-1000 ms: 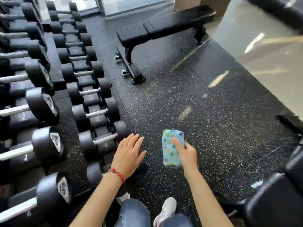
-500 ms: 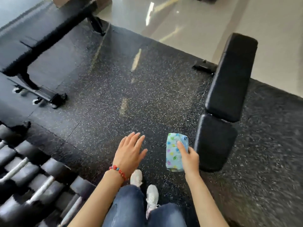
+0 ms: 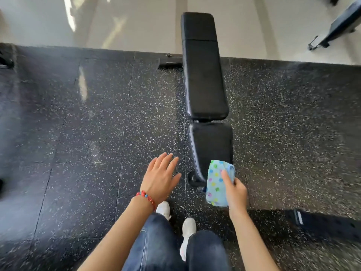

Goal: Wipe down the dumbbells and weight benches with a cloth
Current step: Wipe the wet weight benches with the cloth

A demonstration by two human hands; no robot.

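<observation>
Weight bench (image 3: 205, 75), black padded, flat, lying lengthwise ahead on the speckled rubber floor (image 3: 97, 124), far end reaching over the pale polished floor (image 3: 136, 22); no wiping contact on it yet, so bench step judged about to begin, not under way. Folded cloth (image 3: 217, 182), light blue with coloured dots, held upright over the near end of the seat pad (image 3: 211, 145), apparently just above or at its edge, touching or not impossible to say. Right hands entry: right hand (image 3: 237, 192) grasping the cloth, thumb across its face, fingers curled behind. Left hand (image 3: 161, 178) released, fingers spread and straight, holding nothing, hovering beside the bench's near foot; red beaded bracelet (image 3: 146, 197) at the wrist. Dumbbells not in view; wiped or not, undeterminable from here. Bench frame mostly hidden beneath the pads; second piece of equipment (image 3: 338, 26) cut off at top right; dark object (image 3: 322, 222) at lower right blurred, unidentified; pad surface cleanliness not discernible.
</observation>
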